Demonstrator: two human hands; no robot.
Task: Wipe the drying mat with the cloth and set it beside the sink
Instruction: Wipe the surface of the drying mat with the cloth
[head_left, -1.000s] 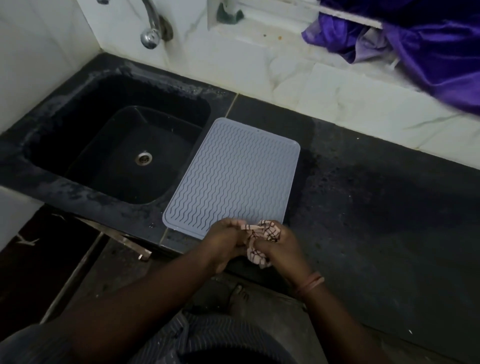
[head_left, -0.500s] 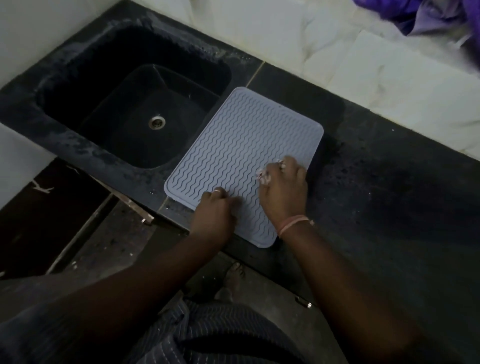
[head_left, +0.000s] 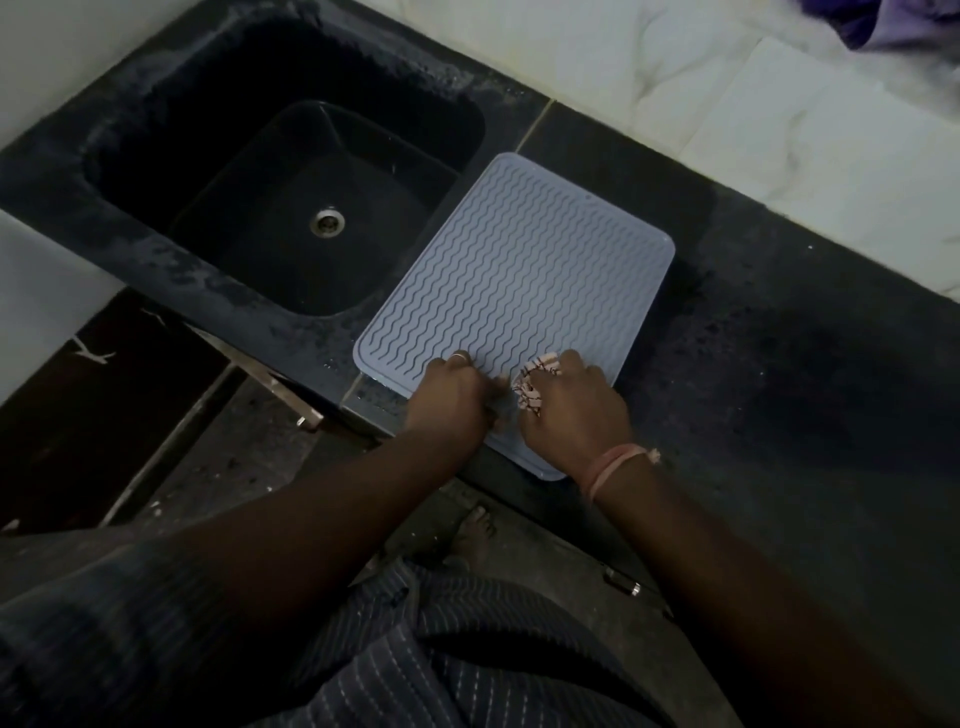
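Two hands work at the near end of one mat (head_left: 519, 291), shown from above. Well to the left of the left hand (head_left: 449, 397) lies the sink (head_left: 130, 150), a dark basin sunk into the desk (head_left: 779, 364), with its drain at the bottom. The mat, grey and ribbed with wavy ridges, lies flat on the desk just beside the sink's right rim, its long side running away from the person; it already occupies the place the task names, so wiping is judged to be the step in hand. The near corner of the mat appears to overhang the desk's front edge.

The left hand rests on the mat's near left portion with fingers curled down against the ridges. It seems to hold nothing; whether it pins the mat or merely rests there cannot be told, though a soft mat would likely slide under a rubbing stroke without such a brace. Just to its right, the right hand (head_left: 571, 410) is closed over the cloth (head_left: 530, 387), a bunched, pale checked rag whose folds show at the fingertips and under the palm. Bunching gives a firm pad to press into the grooves. Beyond both hands the greater part of the mat lies uncovered. Further right of the right hand the desk is bare dark stone.
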